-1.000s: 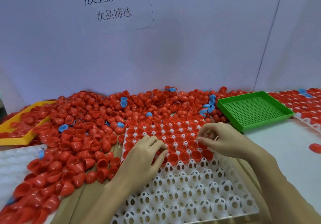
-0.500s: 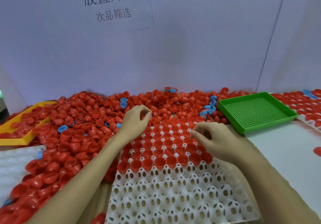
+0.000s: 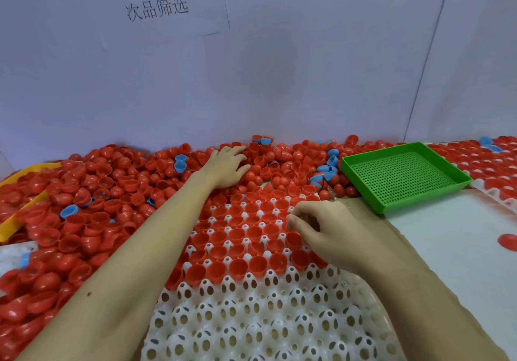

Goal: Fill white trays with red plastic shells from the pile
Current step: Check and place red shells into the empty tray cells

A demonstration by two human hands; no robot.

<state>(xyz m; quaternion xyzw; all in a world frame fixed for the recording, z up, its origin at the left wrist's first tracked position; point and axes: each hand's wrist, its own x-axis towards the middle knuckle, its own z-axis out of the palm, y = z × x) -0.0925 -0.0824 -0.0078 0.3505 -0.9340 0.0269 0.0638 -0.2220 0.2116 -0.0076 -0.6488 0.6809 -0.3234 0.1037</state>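
Now the left hand (image 3: 228, 169) lies flat with fingers spread on the pile of red shells (image 3: 117, 190) at the back of the counter, apparently gathering more. The right hand (image 3: 321, 229), loosely curled, hovers over the white tray (image 3: 251, 321); whether it holds anything I cannot tell. Far rows are filled; next, shells must go upright into the near empty cups.

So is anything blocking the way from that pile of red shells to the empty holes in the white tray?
Nothing visible. The red shell pile borders the white tray, whose near rows are open; only the person's own forearms cross above it.
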